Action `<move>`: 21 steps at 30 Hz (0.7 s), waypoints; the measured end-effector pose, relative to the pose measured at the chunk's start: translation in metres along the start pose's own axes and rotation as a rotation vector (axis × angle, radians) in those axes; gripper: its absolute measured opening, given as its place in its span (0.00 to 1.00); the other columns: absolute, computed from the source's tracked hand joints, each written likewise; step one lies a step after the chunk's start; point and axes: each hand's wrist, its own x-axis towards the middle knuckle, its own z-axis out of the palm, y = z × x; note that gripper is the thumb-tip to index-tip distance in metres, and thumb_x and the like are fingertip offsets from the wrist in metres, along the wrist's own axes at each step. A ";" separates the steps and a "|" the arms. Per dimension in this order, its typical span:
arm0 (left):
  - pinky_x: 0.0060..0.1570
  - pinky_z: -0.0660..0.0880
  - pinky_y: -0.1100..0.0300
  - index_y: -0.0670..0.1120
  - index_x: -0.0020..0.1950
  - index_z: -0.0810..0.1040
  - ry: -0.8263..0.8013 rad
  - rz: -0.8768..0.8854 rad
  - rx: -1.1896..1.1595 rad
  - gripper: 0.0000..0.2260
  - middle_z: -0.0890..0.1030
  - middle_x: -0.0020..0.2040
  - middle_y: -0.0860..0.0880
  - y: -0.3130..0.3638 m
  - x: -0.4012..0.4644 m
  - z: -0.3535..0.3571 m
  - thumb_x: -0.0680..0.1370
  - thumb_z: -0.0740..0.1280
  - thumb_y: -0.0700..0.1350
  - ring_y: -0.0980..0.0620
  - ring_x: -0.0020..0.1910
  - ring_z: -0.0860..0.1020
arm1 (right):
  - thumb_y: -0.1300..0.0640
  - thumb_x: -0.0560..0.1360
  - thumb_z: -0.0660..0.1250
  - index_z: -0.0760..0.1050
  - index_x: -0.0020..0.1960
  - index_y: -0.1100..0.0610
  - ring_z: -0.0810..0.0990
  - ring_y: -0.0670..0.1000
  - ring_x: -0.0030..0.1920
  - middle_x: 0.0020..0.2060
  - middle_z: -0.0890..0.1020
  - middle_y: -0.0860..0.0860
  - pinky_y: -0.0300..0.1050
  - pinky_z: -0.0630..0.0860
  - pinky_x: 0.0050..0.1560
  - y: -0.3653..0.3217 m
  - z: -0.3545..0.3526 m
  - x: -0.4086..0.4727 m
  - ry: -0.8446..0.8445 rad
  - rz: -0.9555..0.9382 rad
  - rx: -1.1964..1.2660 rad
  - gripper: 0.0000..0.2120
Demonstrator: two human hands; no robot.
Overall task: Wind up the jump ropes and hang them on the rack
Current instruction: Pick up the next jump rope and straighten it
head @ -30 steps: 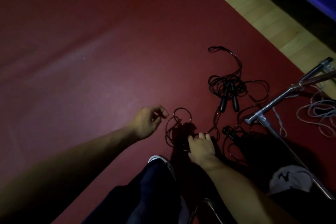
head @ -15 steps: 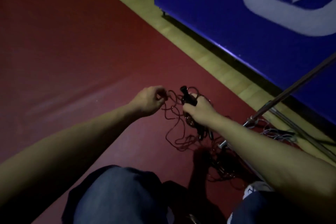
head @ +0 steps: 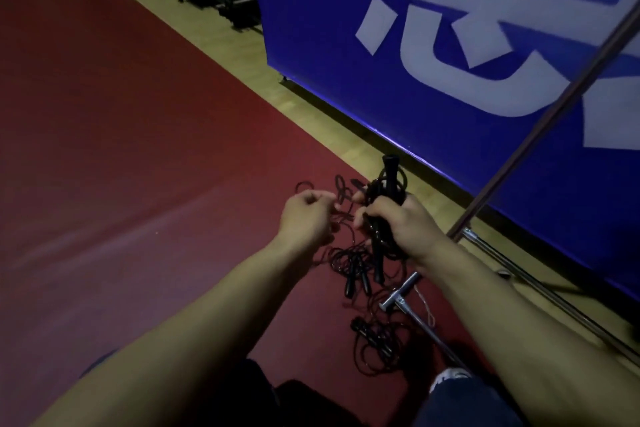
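Note:
My right hand (head: 398, 225) grips the black handles (head: 389, 173) of a jump rope upright, with cord looped around them. My left hand (head: 306, 218) is closed on the thin black cord (head: 341, 189) just left of the handles. Below my hands, two more black jump ropes lie tangled on the red floor, one (head: 353, 274) with its handles side by side, another (head: 377, 347) nearer my feet. The metal rack's foot (head: 398, 295) rests on the floor beside them, and its slanted pole (head: 540, 128) rises to the upper right.
A large blue banner board (head: 346, 45) with white characters stands close behind the rack. A strip of wooden floor (head: 263, 73) borders the red mat (head: 121, 149). Dark equipment (head: 221, 0) sits at the far back. My knees and a white shoe (head: 450, 376) are at the bottom.
I have lifted the rope from the floor and stood up, so the view now looks toward the banner. My right hand raised the handles; my left hand stayed on the cord.

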 end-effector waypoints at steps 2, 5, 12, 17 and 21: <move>0.31 0.71 0.61 0.44 0.50 0.78 -0.011 -0.045 -0.044 0.09 0.80 0.39 0.50 -0.006 -0.010 0.004 0.82 0.58 0.40 0.54 0.31 0.74 | 0.58 0.74 0.64 0.83 0.42 0.58 0.74 0.57 0.41 0.43 0.82 0.63 0.52 0.70 0.41 0.002 -0.003 0.001 -0.031 0.028 -0.042 0.10; 0.35 0.73 0.58 0.45 0.50 0.79 0.044 -0.069 -0.156 0.10 0.81 0.40 0.51 -0.012 -0.019 0.004 0.82 0.58 0.40 0.54 0.31 0.75 | 0.61 0.78 0.59 0.84 0.36 0.54 0.72 0.58 0.41 0.48 0.80 0.72 0.55 0.68 0.42 0.002 -0.005 0.003 -0.076 0.058 -0.061 0.19; 0.47 0.79 0.50 0.48 0.52 0.81 -0.291 -0.113 -0.217 0.18 0.82 0.37 0.53 -0.016 -0.027 0.018 0.84 0.55 0.56 0.53 0.37 0.80 | 0.59 0.80 0.62 0.85 0.42 0.60 0.83 0.55 0.40 0.45 0.85 0.59 0.49 0.81 0.37 0.008 -0.010 0.010 -0.012 0.204 0.225 0.15; 0.49 0.81 0.47 0.46 0.64 0.70 -0.305 -0.185 -0.212 0.13 0.81 0.55 0.44 -0.026 -0.026 0.020 0.80 0.67 0.41 0.47 0.45 0.81 | 0.57 0.79 0.64 0.81 0.58 0.59 0.83 0.54 0.50 0.56 0.84 0.54 0.53 0.80 0.51 0.009 -0.010 0.015 0.090 0.277 0.416 0.12; 0.39 0.78 0.56 0.42 0.62 0.72 -0.345 -0.130 -0.063 0.12 0.79 0.45 0.46 -0.026 -0.028 0.019 0.79 0.64 0.36 0.53 0.35 0.76 | 0.52 0.79 0.62 0.80 0.60 0.59 0.81 0.56 0.58 0.57 0.83 0.54 0.54 0.77 0.56 0.009 -0.001 0.013 0.059 0.285 0.374 0.16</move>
